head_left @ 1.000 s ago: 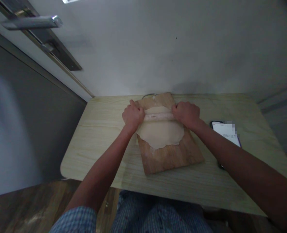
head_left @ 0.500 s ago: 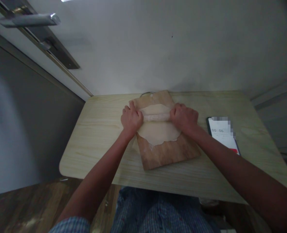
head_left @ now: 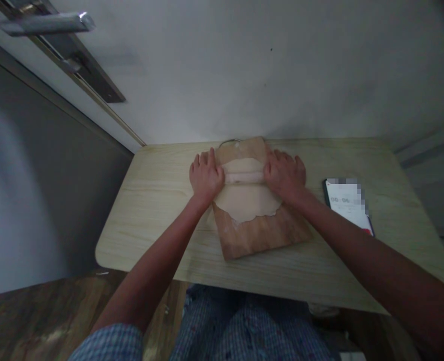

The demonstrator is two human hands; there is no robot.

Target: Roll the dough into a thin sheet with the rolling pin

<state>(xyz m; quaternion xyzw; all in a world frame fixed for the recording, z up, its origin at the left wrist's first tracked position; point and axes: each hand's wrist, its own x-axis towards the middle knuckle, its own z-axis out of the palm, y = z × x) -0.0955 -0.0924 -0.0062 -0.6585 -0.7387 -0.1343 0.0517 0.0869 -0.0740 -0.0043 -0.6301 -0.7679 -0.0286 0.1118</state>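
Observation:
A pale rolling pin [head_left: 245, 178] lies crosswise over a flat sheet of dough [head_left: 247, 201] with an uneven edge. My left hand [head_left: 206, 175] is on the pin's left end, its fingers partly stretched forward over it. On the other end rests my right hand [head_left: 285, 174], thumb side inward and fingers loosely bent. Both hands cover the pin's ends, so only its middle shows. Under the dough is a wooden cutting board [head_left: 265, 241], set at a slight angle, with traces of flour on it.
The board lies on a light wood table [head_left: 150, 210] against a white wall. A phone [head_left: 348, 205] showing a timer lies right of my right hand. At upper left a metal door handle [head_left: 47, 24] sticks out. A wire loop [head_left: 227, 142] shows at the board's far end.
The pin has rolled slightly away from me over the dough. My fingers have loosened from a tighter curl and reach farther forward. The whole view has shifted slightly.

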